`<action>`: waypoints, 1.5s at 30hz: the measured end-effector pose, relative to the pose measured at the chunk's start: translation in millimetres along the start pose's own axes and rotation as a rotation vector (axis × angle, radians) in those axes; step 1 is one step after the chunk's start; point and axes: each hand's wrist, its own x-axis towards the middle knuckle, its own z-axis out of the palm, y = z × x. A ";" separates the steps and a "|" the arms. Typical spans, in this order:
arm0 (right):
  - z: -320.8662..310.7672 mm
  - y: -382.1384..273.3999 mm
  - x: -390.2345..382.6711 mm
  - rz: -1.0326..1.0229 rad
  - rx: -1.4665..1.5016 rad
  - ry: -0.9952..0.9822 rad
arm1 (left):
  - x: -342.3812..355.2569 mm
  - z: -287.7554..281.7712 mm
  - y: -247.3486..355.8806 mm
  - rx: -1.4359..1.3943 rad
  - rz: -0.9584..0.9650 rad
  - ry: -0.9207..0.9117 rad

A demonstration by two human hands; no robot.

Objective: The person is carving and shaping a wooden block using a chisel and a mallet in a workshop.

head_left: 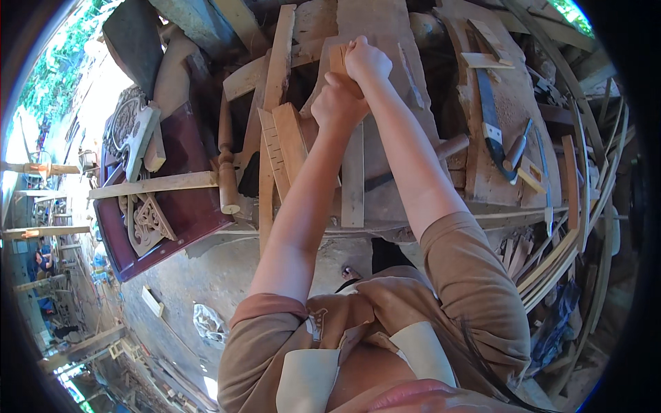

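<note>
Both arms reach forward over a cluttered wooden workbench (427,110). My left hand (337,103) is closed on the lower part of a reddish-brown wooden piece (339,56). Just above and right of it, my right hand (368,65) grips the upper end of the same piece. Much of that piece is hidden by the fingers. A pale straight board (352,193) lies under my hands. To their left are stacked cut timber blocks (292,138) and a turned wooden spindle (227,186).
Carved wooden panels (131,131) rest on a maroon board (186,131) at the left. At right lie a blue saw blade (485,96), a dark-handled tool (516,148) and curved strips (585,186). Below, the concrete floor (186,275) holds scraps; a distant person (43,258) is at far left.
</note>
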 end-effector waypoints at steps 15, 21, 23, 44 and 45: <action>19.0 -34.8 112.8 -0.088 0.058 -0.033 | 118.8 15.1 0.1 0.070 -0.054 0.067; 14.3 -21.4 72.0 -0.067 0.011 -0.036 | 74.8 7.7 0.9 0.059 -0.058 -0.012; 13.5 -16.3 47.5 -0.057 0.015 -0.044 | 50.5 2.9 -0.4 0.055 -0.072 -0.045; 21.3 -30.9 87.7 -0.042 0.054 -0.027 | 91.5 11.6 -7.1 0.075 -0.056 0.005; 22.9 -33.4 98.1 -0.044 0.042 -0.014 | 103.7 14.2 -6.4 0.092 -0.035 0.052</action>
